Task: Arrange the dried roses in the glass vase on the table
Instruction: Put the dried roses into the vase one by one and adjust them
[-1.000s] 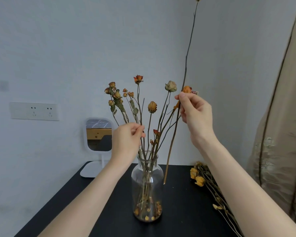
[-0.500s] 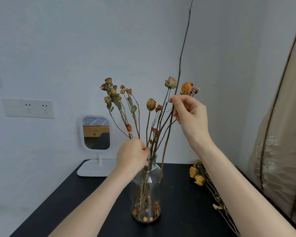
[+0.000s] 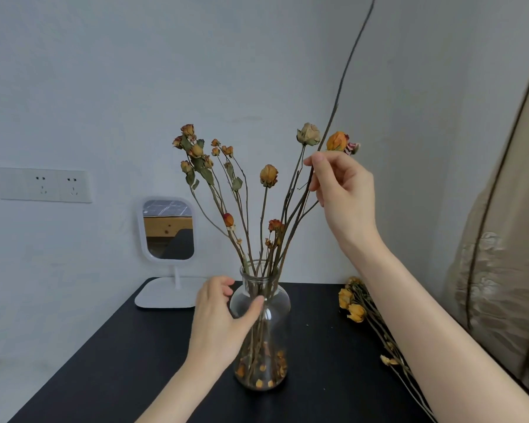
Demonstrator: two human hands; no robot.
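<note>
A clear glass vase [image 3: 274, 303] stands on the black table [image 3: 129, 355] and holds several dried roses [image 3: 268, 175] on thin stems, with loose petals at its bottom. My left hand [image 3: 220, 315] grips the vase's shoulder from the left, thumb across the front of the glass. My right hand [image 3: 342, 184] is raised to the right of the bouquet and pinches a very long dark stem [image 3: 338, 96] that runs from the vase out past the top of the frame; its flower is out of view.
More dried yellow roses [image 3: 353, 309] lie on the table to the right, stems trailing toward the near edge. A small white standing mirror [image 3: 168, 230] is at the back left. A beige curtain [image 3: 507, 254] hangs at the right, a wall socket [image 3: 43, 184] at the left.
My left hand let go of the stems above the neck and dropped to grip the vase body. The long stem in my right hand has gone down, its lower end now inside the vase.
</note>
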